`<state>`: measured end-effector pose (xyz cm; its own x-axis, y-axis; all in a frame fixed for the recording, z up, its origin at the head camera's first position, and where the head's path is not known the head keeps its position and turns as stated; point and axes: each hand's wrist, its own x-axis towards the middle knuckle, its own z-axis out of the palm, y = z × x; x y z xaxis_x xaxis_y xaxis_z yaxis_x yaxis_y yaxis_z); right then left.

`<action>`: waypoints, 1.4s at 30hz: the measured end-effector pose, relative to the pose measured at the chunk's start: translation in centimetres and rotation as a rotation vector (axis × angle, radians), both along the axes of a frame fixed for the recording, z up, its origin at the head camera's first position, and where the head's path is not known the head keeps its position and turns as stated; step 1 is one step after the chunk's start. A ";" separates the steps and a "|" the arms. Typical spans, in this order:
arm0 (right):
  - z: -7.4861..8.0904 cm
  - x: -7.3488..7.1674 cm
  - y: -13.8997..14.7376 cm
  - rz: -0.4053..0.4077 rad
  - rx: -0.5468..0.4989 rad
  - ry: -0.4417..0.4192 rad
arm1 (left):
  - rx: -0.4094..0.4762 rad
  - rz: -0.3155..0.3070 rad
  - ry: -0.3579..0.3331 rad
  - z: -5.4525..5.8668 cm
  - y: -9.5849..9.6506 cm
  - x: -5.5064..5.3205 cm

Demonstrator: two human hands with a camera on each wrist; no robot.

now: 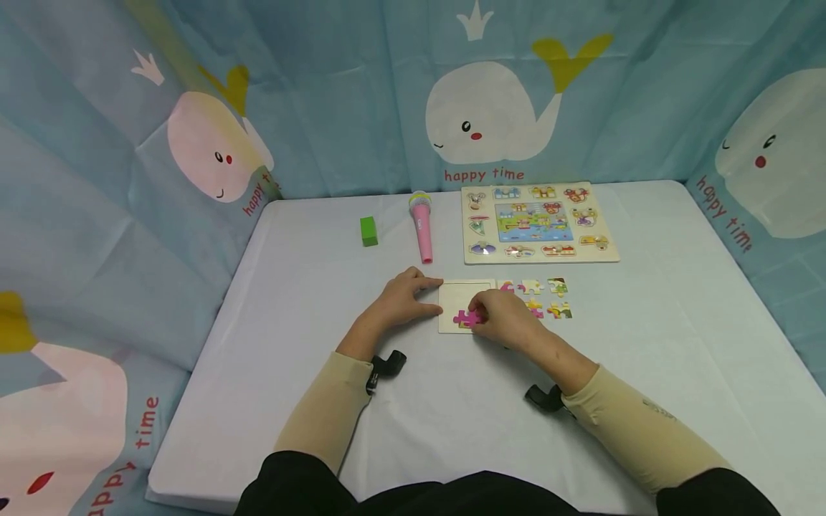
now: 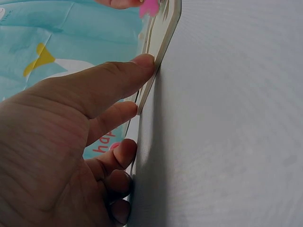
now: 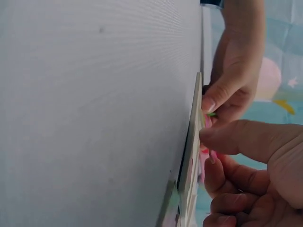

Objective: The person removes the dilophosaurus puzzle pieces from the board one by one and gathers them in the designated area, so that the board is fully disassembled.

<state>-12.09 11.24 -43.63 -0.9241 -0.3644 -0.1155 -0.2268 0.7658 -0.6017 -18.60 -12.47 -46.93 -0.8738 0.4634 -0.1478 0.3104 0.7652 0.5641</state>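
Note:
A small square wooden puzzle tray (image 1: 455,292) lies on the table. My left hand (image 1: 403,299) is at its left side; the thumb and index finger reach out and touch its edge, as the left wrist view also shows. Over the tray's lower part, my right hand (image 1: 506,317) pinches a pink puzzle piece (image 1: 462,319) between thumb and fingertips. Whether this piece touches the tray is hard to tell. Several loose puzzle pieces (image 1: 558,287) lie to the right of the tray, some partly hidden behind the right hand.
Behind the tray lies a larger wooden picture board (image 1: 477,256) with vehicle and animal shapes. A pink toy microphone (image 1: 422,229) and a green block (image 1: 368,231) stand to its left. A white cloth covers the table (image 1: 290,287), with a whale-print curtain (image 1: 335,107) around it.

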 end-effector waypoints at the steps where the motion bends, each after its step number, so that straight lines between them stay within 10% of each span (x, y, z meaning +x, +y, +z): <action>1: 0.1 0.1 0.0 -0.002 0.002 -0.002 | -0.003 0.000 0.001 0.0 0.0 0.0; 21: 3.2 2.8 3.5 0.011 -0.017 0.041 | -0.024 0.016 0.010 0.2 0.1 0.3; 42: 1.9 4.8 9.4 -0.042 -0.007 0.018 | -0.016 0.015 0.008 0.1 0.2 0.2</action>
<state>-7.25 20.67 -41.73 -0.9405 -0.3259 -0.0959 -0.2055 0.7706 -0.6033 -18.37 -12.27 -46.78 -0.8817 0.4479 -0.1482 0.3032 0.7786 0.5494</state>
